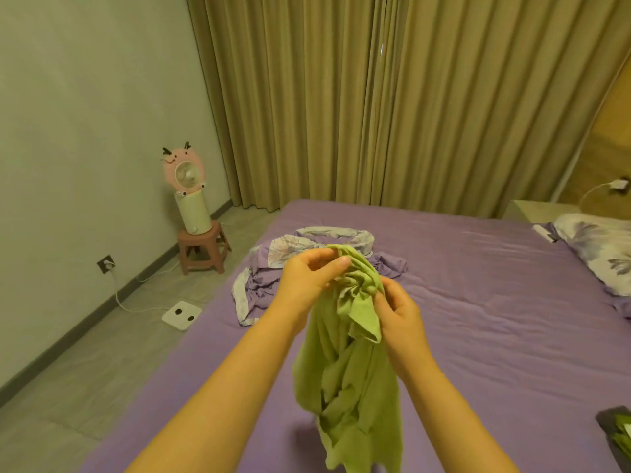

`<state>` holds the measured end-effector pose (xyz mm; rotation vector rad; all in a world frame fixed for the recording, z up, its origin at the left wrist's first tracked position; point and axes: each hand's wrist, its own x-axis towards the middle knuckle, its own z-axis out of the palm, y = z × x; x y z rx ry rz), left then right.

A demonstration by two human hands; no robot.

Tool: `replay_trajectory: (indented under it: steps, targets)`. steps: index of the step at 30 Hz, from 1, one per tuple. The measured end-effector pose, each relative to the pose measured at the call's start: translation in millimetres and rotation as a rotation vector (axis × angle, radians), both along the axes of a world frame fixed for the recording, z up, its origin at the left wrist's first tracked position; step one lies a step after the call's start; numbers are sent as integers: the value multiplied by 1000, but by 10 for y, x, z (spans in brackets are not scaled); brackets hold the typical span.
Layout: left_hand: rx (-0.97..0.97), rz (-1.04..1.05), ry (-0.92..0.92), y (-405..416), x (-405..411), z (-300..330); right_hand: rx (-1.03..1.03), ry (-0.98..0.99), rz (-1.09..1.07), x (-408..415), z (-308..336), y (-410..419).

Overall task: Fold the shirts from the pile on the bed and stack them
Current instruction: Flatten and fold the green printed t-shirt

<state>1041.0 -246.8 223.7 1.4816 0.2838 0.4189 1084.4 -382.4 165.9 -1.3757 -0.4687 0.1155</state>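
A crumpled light green shirt [351,380] hangs in the air above the purple bed [478,319], bunched at its top. My left hand [307,278] grips the bunched top from the left. My right hand [399,308] pinches the fabric from the right, just below. The shirt's lower part dangles twisted toward the bed's near edge. Behind my hands lies a heap of purple and floral cloth [307,254] on the bed.
A floral pillow [601,254] lies at the bed's right side. A dark object with green on it [618,431] shows at the right edge. On the floor to the left stand a pink stool with a fan [198,233] and a white scale [181,315]. Curtains hang behind.
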Motion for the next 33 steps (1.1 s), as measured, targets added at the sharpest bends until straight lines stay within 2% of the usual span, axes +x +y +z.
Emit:
replay_trajectory:
  steps: [3, 7, 9, 13, 16, 18, 20, 25, 27, 30, 33]
  targets:
    - [187, 88, -25, -50, -139, 70, 84, 163, 150, -56, 250, -204]
    - [71, -277, 121, -208, -301, 129, 108, 187, 236, -140, 542, -445]
    - [53, -362, 111, -303, -336, 99, 55, 184, 170, -190, 633, -581]
    - [-122, -212, 28, -407, -383, 217, 6, 210, -95, -267, 737, -808]
    - [-186, -276, 8, -435, -437, 380, -17, 15, -17, -430, 785, -879]
    - [-150, -322, 12, -451, -475, 471, -241, -245, 74, -605, 792, -830]
    - [-140, -331, 18, -433, -528, 532, -365, -434, 26, -733, 759, -711]
    - [-106, -338, 66, -162, -749, 474, -39, -243, -180, -869, 914, -532]
    - [-28, -410, 85, -42, -848, 359, 7, -207, -192, -879, 1014, -494]
    - [206, -529, 97, 68, -999, 182, 30, -163, -188, -883, 1156, -395]
    - [300, -648, 97, 58, -1126, 76, 18, -130, -172, -894, 1243, -288]
